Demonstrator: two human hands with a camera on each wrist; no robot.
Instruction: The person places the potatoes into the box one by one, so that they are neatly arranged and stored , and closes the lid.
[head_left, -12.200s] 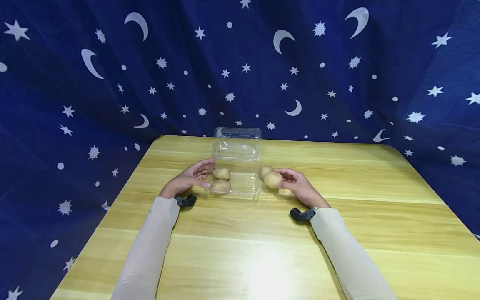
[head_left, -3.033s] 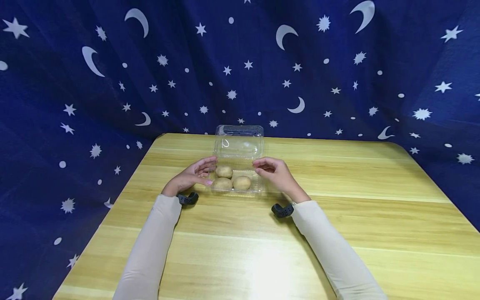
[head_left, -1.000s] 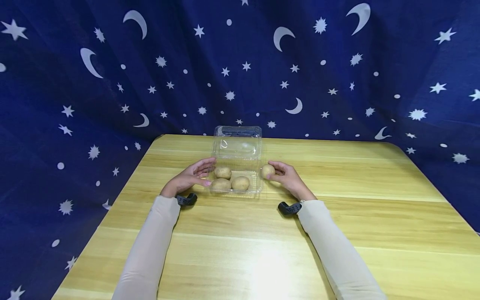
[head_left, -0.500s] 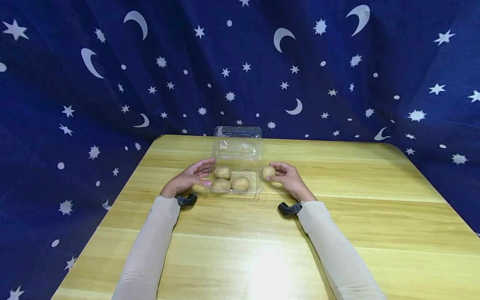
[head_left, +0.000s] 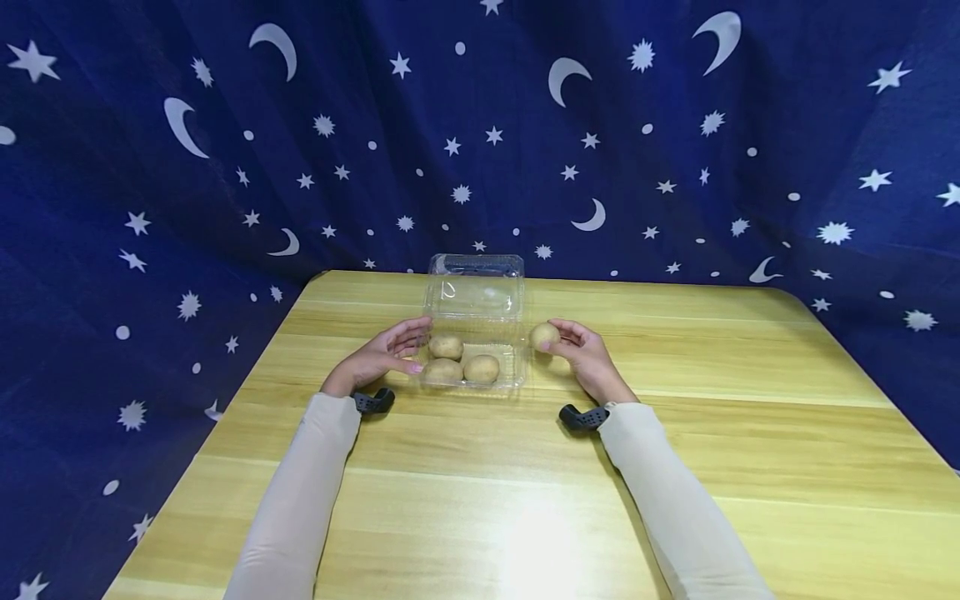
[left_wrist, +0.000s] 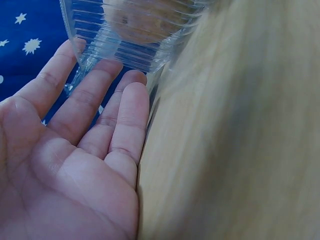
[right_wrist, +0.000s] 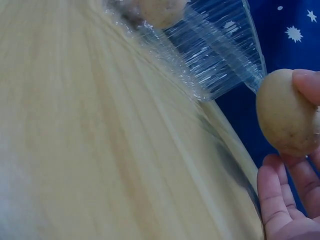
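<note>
A clear plastic clamshell box (head_left: 512, 364) stands with its lid raised at the back. Three potatoes lie in it: a back-left potato (head_left: 446, 347), a front-left potato (head_left: 442, 371) and a front-middle potato (head_left: 481, 368). At the box's left wall is my left hand (head_left: 380, 357); its fingers are fairly straight, with fingertips (left_wrist: 110, 65) against the ribbed plastic in the left wrist view. My right hand (head_left: 587, 358) pinches another potato (head_left: 545, 337) between thumb and fingers, just outside the right wall. In the right wrist view this held potato (right_wrist: 286, 114) is off the table.
The box rests on a wooden table (head_left: 450, 500), towards its back edge. Behind it hangs a dark blue curtain (head_left: 510, 183) with moons and stars. Each wrist wears a black band, such as the right wristband (head_left: 583, 418).
Since the oldest frame, one potato has gone from the right hand into the box's front middle. The right hand has since gripped another potato; over the last half second it rises slightly.
</note>
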